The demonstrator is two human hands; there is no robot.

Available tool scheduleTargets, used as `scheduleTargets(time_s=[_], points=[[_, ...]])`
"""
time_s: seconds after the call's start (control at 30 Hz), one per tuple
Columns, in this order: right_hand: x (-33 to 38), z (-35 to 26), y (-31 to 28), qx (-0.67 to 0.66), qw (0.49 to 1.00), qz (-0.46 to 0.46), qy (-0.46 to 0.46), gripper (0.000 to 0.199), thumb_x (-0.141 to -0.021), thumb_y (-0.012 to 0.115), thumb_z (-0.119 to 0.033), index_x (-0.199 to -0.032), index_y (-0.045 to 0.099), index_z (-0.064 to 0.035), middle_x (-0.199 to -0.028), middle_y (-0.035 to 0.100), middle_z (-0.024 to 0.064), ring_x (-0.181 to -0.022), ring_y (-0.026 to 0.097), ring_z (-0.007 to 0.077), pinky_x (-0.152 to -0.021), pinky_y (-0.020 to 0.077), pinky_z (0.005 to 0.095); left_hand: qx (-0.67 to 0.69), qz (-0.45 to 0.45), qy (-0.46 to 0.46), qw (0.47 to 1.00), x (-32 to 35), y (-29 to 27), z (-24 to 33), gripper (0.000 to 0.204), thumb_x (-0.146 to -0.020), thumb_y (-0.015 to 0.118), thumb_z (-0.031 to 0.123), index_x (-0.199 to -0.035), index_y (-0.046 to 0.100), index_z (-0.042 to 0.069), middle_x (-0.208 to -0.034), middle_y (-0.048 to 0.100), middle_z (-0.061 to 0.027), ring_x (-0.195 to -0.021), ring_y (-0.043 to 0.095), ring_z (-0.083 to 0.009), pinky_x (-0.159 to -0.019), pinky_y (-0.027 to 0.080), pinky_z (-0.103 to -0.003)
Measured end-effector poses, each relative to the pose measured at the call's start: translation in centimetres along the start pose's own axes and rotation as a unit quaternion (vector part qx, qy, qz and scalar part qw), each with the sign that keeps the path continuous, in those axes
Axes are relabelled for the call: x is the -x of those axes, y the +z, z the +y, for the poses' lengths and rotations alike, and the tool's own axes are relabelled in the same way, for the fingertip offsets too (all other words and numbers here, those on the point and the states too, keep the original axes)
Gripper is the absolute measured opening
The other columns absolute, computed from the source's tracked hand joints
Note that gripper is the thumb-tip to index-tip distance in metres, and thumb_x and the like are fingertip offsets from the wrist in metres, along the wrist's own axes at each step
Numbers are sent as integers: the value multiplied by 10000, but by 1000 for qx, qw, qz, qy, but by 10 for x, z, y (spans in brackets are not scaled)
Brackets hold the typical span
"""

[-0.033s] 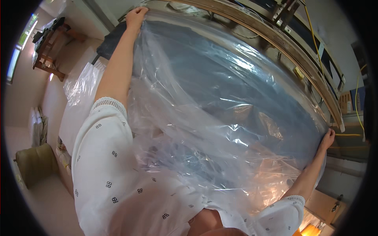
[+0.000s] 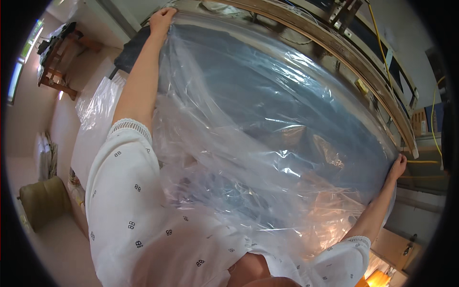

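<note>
"Where's the clear plastic sheet (image 2: 198, 117) now?"

"Between the person's outstretched arms, spread over some dark material (image 2: 229, 62), with its far edge running along near the wooden rail (image 2: 338, 47)."

"And the hands?"

"The left hand (image 2: 163, 20) is closed on the far left corner, fingers pinching the plastic. The right hand (image 2: 398, 167) is curled onto the right-hand edge, near the end of the rail."

"So how far along would you call it?"

"Partway, I'd judge. The far side is drawn out fairly smooth from hand to hand, the dark stuff showing through. The near side lies in loose folds and creases, right up to the white shirt (image 2: 122, 191)."

"What's left, then?"

"By the look of it, that near slack isn't flattened, and both edges are in hand rather than let go. Whether anything fastens the far edge, I can't tell."
</note>
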State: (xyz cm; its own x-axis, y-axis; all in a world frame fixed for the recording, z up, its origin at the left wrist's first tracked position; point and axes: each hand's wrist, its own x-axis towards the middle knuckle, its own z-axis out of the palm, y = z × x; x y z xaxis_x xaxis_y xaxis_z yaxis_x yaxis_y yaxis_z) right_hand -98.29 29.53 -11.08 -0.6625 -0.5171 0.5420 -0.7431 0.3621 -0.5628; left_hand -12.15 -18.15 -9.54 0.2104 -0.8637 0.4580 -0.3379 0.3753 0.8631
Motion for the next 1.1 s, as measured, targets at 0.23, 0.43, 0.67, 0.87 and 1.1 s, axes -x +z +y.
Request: scheduleTargets(time_s=[0.23, 0.43, 0.67, 0.87, 1.1], points=[[2, -10, -2, 25, 998, 42, -31, 317, -809, 597, -245, -907, 530, 49, -877, 538, 103, -795, 483, 184, -758, 398, 289, -48, 26, -31, 998, -9, 3, -2, 307, -677, 712, 238, -844, 592, 10, -760, 578, -26, -697, 525, -116, -641, 419, -245], [4, -13, -8, 119, 988, 75, -64, 341, -775, 625, -260, -847, 513, 54, -863, 484, 137, -798, 450, 247, -769, 381, 352, -2, 91, -29, 995, -12, -11, -18, 186, -718, 652, 142, -809, 564, 6, -738, 564, -48, -665, 525, -128, -614, 423, -247], [12, -53, -13, 67, 992, 72, 83, 350, -847, 518, -265, -891, 524, 82, -903, 512, 164, -831, 466, 256, -782, 377, 350, 106, 154, -81, 979, -24, -31, -38, 62, -758, 528, 48, -778, 555, -4, -722, 571, -79, -613, 545, -140, -568, 445, -251], [8, -44, -14, 19, 992, 72, 98, 454, -885, 432, -302, -1036, 516, 118, -1012, 539, 211, -920, 498, 271, -823, 369, 341, 62, 230, -74, 968, -22, -35, -27, 133, -770, 493, 94, -754, 565, -16, -668, 565, -93, -602, 541, -163, -602, 436, -302], [13, -81, -21, 64, 984, 164, -1, 436, -899, 409, -318, -981, 537, 91, -989, 534, 170, -811, 522, 260, -750, 415, 347, -269, 72, -133, 951, 13, -12, 49, 188, -820, 552, 247, -878, 636, 90, -818, 594, -17, -783, 505, -115, -712, 397, -255]])
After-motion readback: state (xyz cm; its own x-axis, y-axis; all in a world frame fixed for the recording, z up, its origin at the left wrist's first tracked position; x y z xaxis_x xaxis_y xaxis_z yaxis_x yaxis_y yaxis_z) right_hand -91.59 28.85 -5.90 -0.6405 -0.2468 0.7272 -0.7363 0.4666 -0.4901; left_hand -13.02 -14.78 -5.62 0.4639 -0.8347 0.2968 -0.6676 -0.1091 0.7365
